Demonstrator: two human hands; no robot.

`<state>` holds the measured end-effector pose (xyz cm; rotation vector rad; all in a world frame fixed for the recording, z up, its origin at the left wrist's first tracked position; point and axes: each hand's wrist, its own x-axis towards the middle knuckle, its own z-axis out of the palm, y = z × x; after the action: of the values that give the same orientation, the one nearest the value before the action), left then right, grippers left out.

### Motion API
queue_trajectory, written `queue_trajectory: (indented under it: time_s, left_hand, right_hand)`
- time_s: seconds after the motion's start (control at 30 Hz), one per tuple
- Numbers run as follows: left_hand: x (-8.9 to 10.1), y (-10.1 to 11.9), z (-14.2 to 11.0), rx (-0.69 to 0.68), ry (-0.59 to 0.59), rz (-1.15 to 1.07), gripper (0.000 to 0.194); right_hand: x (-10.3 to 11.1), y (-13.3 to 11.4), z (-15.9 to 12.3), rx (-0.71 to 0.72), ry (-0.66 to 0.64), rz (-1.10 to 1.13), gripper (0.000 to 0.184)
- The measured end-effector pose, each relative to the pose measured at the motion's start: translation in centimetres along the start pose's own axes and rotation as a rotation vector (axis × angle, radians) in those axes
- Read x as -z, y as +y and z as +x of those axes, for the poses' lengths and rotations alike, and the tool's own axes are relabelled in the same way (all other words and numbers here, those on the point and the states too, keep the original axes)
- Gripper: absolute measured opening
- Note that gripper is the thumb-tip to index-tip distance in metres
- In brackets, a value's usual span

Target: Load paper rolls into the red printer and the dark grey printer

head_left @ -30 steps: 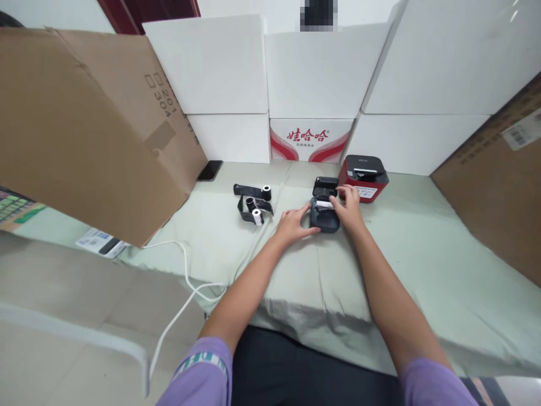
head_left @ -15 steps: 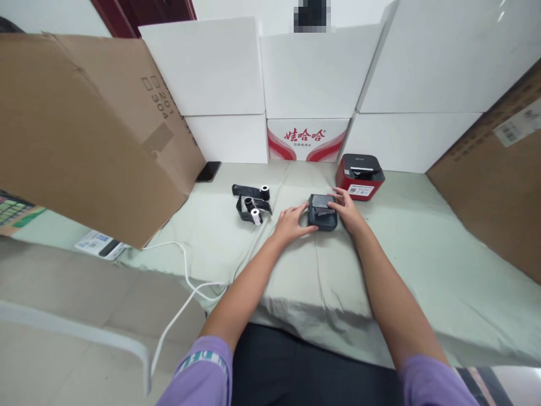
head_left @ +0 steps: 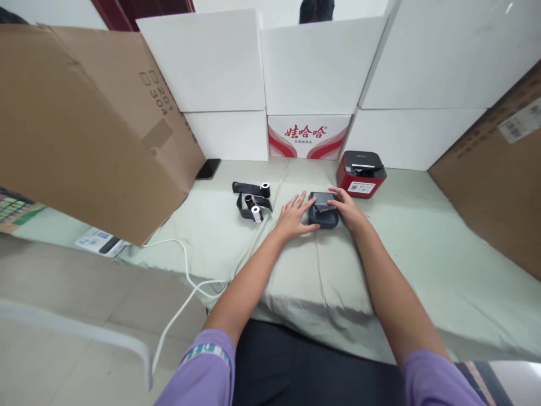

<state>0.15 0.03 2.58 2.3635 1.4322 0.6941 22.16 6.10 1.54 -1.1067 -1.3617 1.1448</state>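
A small dark boxy device, seemingly a portable printer, lies on the cloth-covered table with a grey lid-like part on top. My left hand is at its left side, thumb at the front corner and index fingertip on the top left edge, the other fingers spread. On its right side my right hand rests with fingertips on the grey top. Between them the two hands hold the device in place. To the left lie white paper rolls and black strips.
Behind my right hand stands a red and black printer with a white label. White boxes wall off the back; brown cardboard flanks the left. A phone lies back left, and a white cable hangs over the front edge.
My left hand's fingers have spread and lifted slightly, the index moving onto the device's top edge. My right hand stays in nearly the same place. The view has shifted a little.
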Motion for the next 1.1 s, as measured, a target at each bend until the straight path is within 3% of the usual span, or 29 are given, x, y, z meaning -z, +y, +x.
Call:
queue_trajectory:
  time_s: [0.33,0.47,0.6,0.7,0.77,0.93,1.0,1.1]
  left_hand:
    - [0.1,0.4,0.1,0.045,-0.029,-0.104,0.086]
    - [-0.3,0.4,-0.2,-0.002,-0.002,-0.046,0.086]
    - [-0.6,0.1,-0.2,0.047,0.003,-0.039,0.098]
    - [-0.8,0.0,-0.1,0.064,-0.011,-0.040,0.095]
    - [-0.8,-0.1,-0.1,0.051,-0.014,-0.033,0.089]
    - [-0.8,-0.3,-0.1,0.046,-0.021,-0.026,0.079]
    - [-0.8,-0.4,-0.1,0.045,-0.031,-0.025,0.079]
    - [-0.7,-0.4,-0.2,0.037,-0.043,-0.027,0.083]
  right_hand:
    - [0.1,-0.3,0.0,0.020,-0.017,-0.022,0.050]
    - [-0.8,0.1,0.0,0.049,0.094,-0.073,0.047]
    - [-1.0,0.3,-0.5,0.081,0.280,-0.220,0.039]
    - [-0.6,0.3,-1.7,0.047,0.343,-0.353,0.039]
    - [-0.9,0.3,-2.8,0.026,0.329,-0.373,0.055]
    - [-3.8,-0.4,-5.7,0.060,0.283,-0.442,0.125]
    - [-5.0,-1.1,-6.4,0.069,0.284,-0.464,0.137]
    - [-6.0,-1.9,-6.8,0.084,0.302,-0.486,0.139]
